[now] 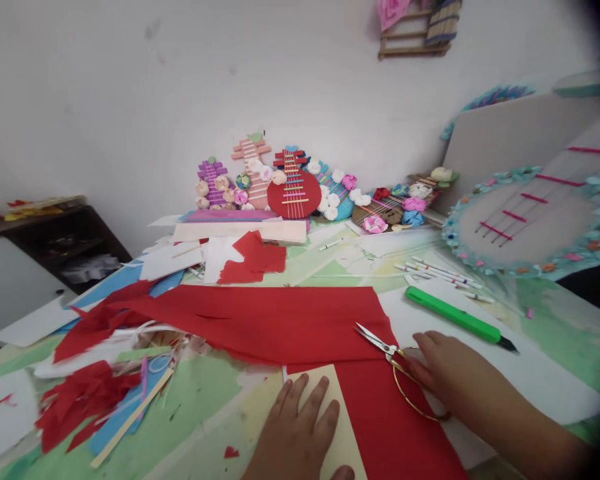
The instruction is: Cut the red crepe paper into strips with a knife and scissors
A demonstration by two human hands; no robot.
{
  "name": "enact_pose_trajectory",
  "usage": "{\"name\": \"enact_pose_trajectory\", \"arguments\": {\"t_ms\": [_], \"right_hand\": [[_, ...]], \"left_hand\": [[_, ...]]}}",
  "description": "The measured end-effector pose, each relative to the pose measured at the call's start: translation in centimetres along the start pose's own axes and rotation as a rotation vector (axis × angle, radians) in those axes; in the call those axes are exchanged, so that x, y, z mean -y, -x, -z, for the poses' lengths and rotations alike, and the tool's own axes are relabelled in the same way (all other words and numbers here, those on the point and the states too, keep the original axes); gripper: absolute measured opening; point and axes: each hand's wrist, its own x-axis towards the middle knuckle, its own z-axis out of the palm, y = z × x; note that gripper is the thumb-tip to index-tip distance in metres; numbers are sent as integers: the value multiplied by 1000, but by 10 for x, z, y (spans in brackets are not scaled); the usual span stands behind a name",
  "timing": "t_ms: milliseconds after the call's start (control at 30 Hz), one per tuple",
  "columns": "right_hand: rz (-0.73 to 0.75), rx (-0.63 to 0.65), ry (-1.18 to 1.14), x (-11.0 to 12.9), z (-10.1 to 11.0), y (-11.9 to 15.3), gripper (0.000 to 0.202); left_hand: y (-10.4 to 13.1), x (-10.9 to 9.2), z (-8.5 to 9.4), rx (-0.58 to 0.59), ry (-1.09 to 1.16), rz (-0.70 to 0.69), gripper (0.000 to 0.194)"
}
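Note:
My left hand [300,430] lies flat, fingers spread, on a cream piece of card [347,437] at the bottom centre. Under and beside that card runs a strip of red crepe paper [395,420]. My right hand [435,370] grips small gold-handled scissors [387,351], its fingers at the handle loops. The blades point left, slightly parted, over the right end of a long red sheet of crepe paper [290,320]. A green craft knife [455,315] lies on white paper just beyond my right hand.
Red scraps [87,400] and paper strips litter the left side. Several pens [445,273] lie at the right. Decorated cardboard lutes, one of them red [295,193], lean along the wall. A large turquoise-edged lute [510,227] stands at the right. A dark cabinet [65,233] is at far left.

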Motion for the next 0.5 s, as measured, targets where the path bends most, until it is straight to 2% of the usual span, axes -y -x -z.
{"name": "enact_pose_trajectory", "arguments": {"t_ms": [67,100,167,300,433,467,500], "right_hand": [[61,-129,99,-12,5,-2,29],[44,-186,134,-22,7,-4,27],[-116,-264,169,-45,9,-12,25],[-184,-240,122,-89,9,-31,24],[-257,-285,-173,-109,30,-44,29],[-268,-336,-266,-110,38,-45,29],[-321,-475,-535,-108,46,-44,28]], "left_hand": [[3,2,-3,16,-26,-47,49],[4,2,-4,22,-35,-63,49],[7,3,-8,30,-44,-81,50],[7,4,-15,-20,-55,-89,49],[3,0,-9,-18,-32,-45,48],[2,-1,-6,1,-12,-17,49],[1,-3,-3,16,6,9,49]]}}
